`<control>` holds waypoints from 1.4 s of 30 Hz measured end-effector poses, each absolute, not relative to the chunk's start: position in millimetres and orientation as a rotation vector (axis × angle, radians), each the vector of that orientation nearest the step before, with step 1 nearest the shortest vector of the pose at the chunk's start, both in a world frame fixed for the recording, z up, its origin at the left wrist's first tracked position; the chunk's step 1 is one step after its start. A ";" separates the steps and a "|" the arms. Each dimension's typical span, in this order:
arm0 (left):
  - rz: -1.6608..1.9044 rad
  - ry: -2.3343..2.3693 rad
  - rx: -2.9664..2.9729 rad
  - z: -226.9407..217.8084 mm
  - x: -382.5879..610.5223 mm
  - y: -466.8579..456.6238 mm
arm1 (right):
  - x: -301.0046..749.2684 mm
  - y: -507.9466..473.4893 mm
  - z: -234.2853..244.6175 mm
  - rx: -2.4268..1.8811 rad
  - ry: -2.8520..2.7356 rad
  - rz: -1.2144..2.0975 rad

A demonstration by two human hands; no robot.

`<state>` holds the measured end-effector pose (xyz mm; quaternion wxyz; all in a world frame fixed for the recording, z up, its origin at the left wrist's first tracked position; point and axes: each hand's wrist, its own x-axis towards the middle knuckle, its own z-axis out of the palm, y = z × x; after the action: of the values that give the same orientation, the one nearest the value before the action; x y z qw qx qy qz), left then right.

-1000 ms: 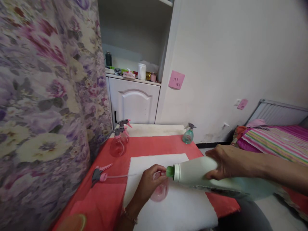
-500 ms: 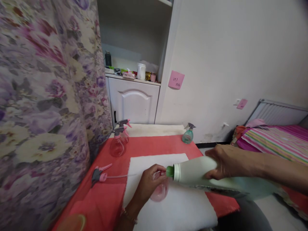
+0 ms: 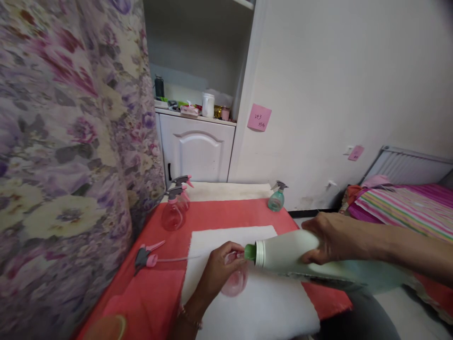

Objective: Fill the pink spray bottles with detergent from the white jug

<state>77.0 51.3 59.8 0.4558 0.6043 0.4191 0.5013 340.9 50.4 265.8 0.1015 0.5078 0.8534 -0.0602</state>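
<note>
My left hand (image 3: pixel 224 264) is closed around the neck of a clear pink spray bottle (image 3: pixel 234 283) without its top, standing on a white cloth (image 3: pixel 269 307). In my right hand (image 3: pixel 320 238) is a large pale green jug (image 3: pixel 283 250), tilted nearly level. Its green spout (image 3: pixel 250 252) is at the small bottle's mouth, close to my left fingertips. I cannot make out whether liquid is flowing. A grey and pink spray head (image 3: pixel 144 259) with a long tube lies left of my left hand, the tube reaching onto the cloth.
Pink spray bottles (image 3: pixel 173 215) stand at the table's back left, a green spray bottle (image 3: pixel 276 200) at the back right. A red cloth (image 3: pixel 226 212) covers the table. An orange round object (image 3: pixel 106 328) is at the lower left. A floral curtain (image 3: pixel 71 189) hangs left.
Both hands, the jug and the pink bottle stay in place. The inside of the green spout looks slightly different.
</note>
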 end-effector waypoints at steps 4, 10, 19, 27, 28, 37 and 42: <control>1.231 1.042 1.499 62.2 77.3 51.1 | 342.3 50.3 265.9 1.490 2.543 -0.192; 1.229 1.050 1.509 63.6 77.1 50.2 | 343.1 48.8 266.6 1.493 2.552 -0.206; 1.240 1.051 1.506 62.8 77.1 50.3 | 343.1 49.6 264.5 1.478 2.557 -0.166; 1.242 1.043 1.510 60.7 76.8 50.9 | 340.8 50.0 266.9 1.489 2.541 -0.151; 1.242 1.045 1.510 60.7 76.8 51.0 | 340.8 50.2 266.8 1.491 2.543 -0.147; 1.243 1.050 1.519 64.5 77.2 50.1 | 342.4 51.1 266.1 1.498 2.507 -0.165; 1.244 1.050 1.521 65.4 77.4 49.9 | 340.1 50.1 268.3 1.483 2.507 -0.123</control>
<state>77.4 49.9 65.4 0.4410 0.6128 0.4230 0.5011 340.1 50.1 268.3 0.1128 0.5055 0.8544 -0.0419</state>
